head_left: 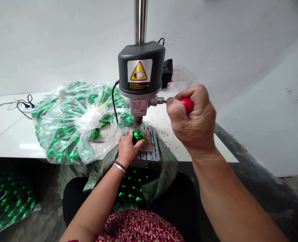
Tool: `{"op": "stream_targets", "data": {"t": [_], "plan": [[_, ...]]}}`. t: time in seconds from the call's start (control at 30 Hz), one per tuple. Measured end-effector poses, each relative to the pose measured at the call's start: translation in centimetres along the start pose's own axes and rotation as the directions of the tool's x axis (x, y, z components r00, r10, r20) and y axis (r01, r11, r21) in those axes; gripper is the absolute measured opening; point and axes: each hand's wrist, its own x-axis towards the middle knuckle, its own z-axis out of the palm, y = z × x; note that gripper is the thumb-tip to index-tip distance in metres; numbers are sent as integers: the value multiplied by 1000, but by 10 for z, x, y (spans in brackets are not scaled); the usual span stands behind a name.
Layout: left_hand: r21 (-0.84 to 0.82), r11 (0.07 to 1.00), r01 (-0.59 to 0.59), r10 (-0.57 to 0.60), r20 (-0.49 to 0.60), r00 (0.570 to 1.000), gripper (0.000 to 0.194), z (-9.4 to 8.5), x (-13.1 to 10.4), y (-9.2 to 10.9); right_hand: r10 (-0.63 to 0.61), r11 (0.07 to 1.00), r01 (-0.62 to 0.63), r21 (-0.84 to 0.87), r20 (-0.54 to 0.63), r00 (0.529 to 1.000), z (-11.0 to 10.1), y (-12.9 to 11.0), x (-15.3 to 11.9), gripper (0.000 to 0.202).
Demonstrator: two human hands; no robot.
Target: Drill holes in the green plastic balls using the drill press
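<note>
My left hand (129, 146) grips a shiny green ball (139, 135) between thumb and fingers. The ball rests on a brown board (147, 143) on the base (154, 148) of a small drill press (141, 70). Right above the ball is the thin drill bit (138, 127); whether its tip touches or enters the ball, I cannot tell. My right hand (195, 117) is wrapped round the red knob (187, 105) of the press's feed lever, to the right of the drill head.
Clear plastic bags (63, 124) full of green balls lie on the white table (8, 131) to the left. More balls fill a green sack (164, 174) at my lap and a bag (10, 198) on the floor. Dark shavings are scattered round the base. A power strip (28, 109) sits far left.
</note>
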Motion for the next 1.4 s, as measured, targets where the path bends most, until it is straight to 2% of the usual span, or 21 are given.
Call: {"op": "stream_targets", "data": {"t": [0.2,0.43,0.7,0.93,1.03,1.13,1.2,1.3,1.4], "plan": [[-10,1000,11,-11,-3,1000,49,1,-1,0,-57,998,57,-13,14,998,0,5,-7,18],[-37,999,4,-5,-14,1000,46,1,-1,0,-169,984,167,-55,-34,985,3,13,-21,15],[-66,997,30,-31,-15,999,47,3,-2,0,-184,982,180,-56,-84,979,9,22,-31,13],[-83,996,42,-43,-10,999,48,3,-3,0,-221,975,219,-31,-117,968,15,35,-51,8],[-97,995,39,-41,-12,999,47,3,-2,0,-173,984,176,9,-144,974,14,25,-37,14],[-209,978,29,-36,-29,999,44,4,-2,0,-82,995,88,47,-127,989,13,5,0,23],[-321,947,20,-33,-36,999,43,2,-5,-1,60,996,-57,64,-52,997,13,-7,27,27],[-415,910,-6,4,-6,1000,41,-11,-18,-3,191,982,-191,5,-35,981,13,-16,51,28],[-407,912,-53,93,79,993,45,-33,-39,-11,185,983,-185,9,-42,982,14,-16,53,26]]}}
